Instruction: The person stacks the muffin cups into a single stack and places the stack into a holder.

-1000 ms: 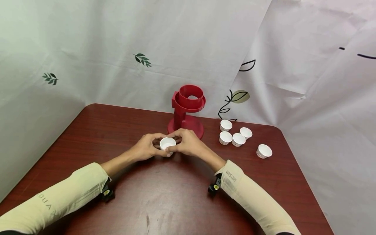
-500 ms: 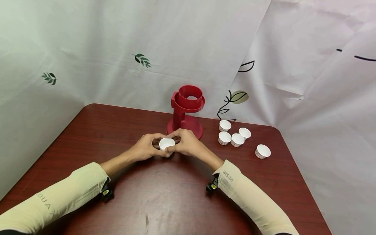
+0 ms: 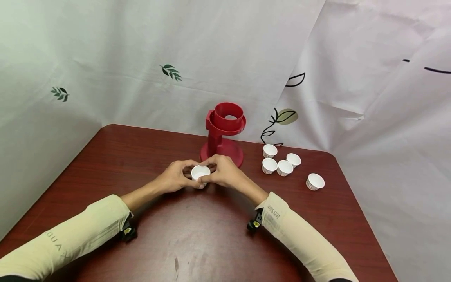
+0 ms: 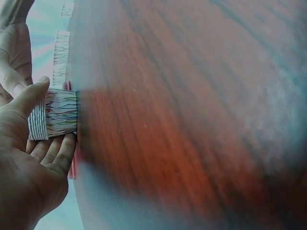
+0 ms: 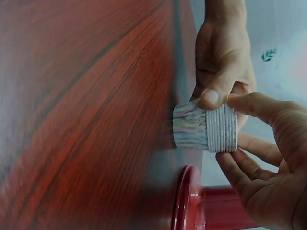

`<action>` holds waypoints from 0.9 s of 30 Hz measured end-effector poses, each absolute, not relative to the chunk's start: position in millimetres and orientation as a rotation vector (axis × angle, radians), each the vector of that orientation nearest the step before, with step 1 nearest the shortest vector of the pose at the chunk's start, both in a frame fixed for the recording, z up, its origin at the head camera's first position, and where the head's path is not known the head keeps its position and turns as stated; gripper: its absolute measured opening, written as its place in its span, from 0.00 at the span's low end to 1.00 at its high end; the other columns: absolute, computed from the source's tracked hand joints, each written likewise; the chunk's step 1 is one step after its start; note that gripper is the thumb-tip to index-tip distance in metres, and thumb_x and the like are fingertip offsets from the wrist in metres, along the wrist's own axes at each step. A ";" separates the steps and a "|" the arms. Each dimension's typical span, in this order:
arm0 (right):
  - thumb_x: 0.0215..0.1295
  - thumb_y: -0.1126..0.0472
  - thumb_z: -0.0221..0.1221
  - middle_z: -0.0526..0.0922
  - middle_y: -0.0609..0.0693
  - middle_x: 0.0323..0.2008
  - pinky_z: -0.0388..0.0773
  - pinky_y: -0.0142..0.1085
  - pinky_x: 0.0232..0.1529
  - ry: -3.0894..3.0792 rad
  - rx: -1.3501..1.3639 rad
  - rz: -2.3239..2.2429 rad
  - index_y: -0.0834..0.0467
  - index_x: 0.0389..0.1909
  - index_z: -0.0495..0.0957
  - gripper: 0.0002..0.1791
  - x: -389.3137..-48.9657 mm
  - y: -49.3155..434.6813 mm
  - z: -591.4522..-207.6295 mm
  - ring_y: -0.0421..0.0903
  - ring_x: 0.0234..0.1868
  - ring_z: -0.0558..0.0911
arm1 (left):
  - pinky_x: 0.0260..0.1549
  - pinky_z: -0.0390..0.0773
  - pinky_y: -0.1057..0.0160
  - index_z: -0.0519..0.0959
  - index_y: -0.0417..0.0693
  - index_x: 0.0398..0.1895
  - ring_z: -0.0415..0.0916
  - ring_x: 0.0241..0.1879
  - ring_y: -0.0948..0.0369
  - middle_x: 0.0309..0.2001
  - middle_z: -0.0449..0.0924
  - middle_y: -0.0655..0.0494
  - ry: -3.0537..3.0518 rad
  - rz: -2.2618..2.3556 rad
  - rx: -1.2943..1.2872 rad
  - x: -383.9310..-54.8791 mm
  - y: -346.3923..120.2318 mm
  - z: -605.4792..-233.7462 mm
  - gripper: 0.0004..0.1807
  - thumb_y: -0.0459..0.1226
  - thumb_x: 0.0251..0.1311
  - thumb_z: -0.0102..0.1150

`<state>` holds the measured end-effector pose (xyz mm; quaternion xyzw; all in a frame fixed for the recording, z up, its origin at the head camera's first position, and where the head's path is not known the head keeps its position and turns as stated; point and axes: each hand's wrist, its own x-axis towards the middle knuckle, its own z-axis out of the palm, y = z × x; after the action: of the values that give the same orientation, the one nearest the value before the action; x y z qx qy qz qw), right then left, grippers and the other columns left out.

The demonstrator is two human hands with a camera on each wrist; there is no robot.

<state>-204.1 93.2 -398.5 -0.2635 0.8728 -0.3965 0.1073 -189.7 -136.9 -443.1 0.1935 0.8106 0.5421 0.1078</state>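
Observation:
A stack of nested white paper baking cups (image 3: pixel 200 172) stands upright on the table in front of the red stand. Several rims show one above another in the wrist views, and the lower wall carries thin coloured streaks (image 5: pixel 190 125). My left hand (image 3: pixel 175 177) grips the stack from the left, with thumb on the near side and fingers on the far side. From the right, my right hand (image 3: pixel 225 171) holds the same stack between thumb and fingers. In the head view the hands hide most of its wall.
Behind the hands stands a red stand (image 3: pixel 222 152) with a round base and a raised ring-shaped holder (image 3: pixel 228 127). Several single white paper cups (image 3: pixel 284 168) are grouped to its right, and another cup (image 3: pixel 315 182) sits farther right. A white curtain (image 3: pixel 141 98) borders the brown table (image 3: pixel 211 243).

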 end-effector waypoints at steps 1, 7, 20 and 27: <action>0.62 0.60 0.82 0.95 0.53 0.50 0.85 0.26 0.44 2.570 -0.779 -1.166 0.58 0.57 0.93 0.23 -204.0 93.0 -398.1 0.43 0.44 0.93 | 0.49 0.89 0.70 0.87 0.42 0.63 0.90 0.48 0.61 0.51 0.93 0.49 2.391 1.591 0.568 -189.8 -137.2 -443.1 0.32 0.34 0.54 0.90; 0.62 0.59 0.82 0.95 0.53 0.51 0.86 0.27 0.47 2.603 -0.828 -1.144 0.58 0.58 0.93 0.23 -204.1 95.1 -398.0 0.43 0.47 0.93 | 0.49 0.89 0.71 0.87 0.42 0.63 0.90 0.49 0.61 0.51 0.93 0.49 2.427 1.573 0.557 -191.4 -136.1 -444.2 0.33 0.34 0.52 0.91; 0.63 0.59 0.82 0.94 0.53 0.54 0.92 0.36 0.55 2.558 -0.791 -1.230 0.59 0.60 0.91 0.25 -204.0 99.8 -398.8 0.44 0.50 0.94 | 0.50 0.89 0.71 0.87 0.38 0.63 0.89 0.47 0.64 0.51 0.93 0.47 2.413 1.591 0.573 -191.4 -134.7 -445.4 0.32 0.33 0.54 0.90; 0.63 0.57 0.83 0.95 0.53 0.54 0.91 0.45 0.62 2.572 -0.761 -1.233 0.59 0.62 0.90 0.28 -201.2 103.0 -397.3 0.46 0.53 0.93 | 0.48 0.89 0.71 0.87 0.38 0.64 0.89 0.47 0.62 0.51 0.93 0.46 2.406 1.597 0.571 -190.0 -137.4 -445.6 0.32 0.32 0.54 0.89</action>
<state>-201.2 103.0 -397.3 -0.2565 0.8674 -0.4159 0.0944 -190.0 -137.4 -445.6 0.1931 0.8133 0.5399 0.0988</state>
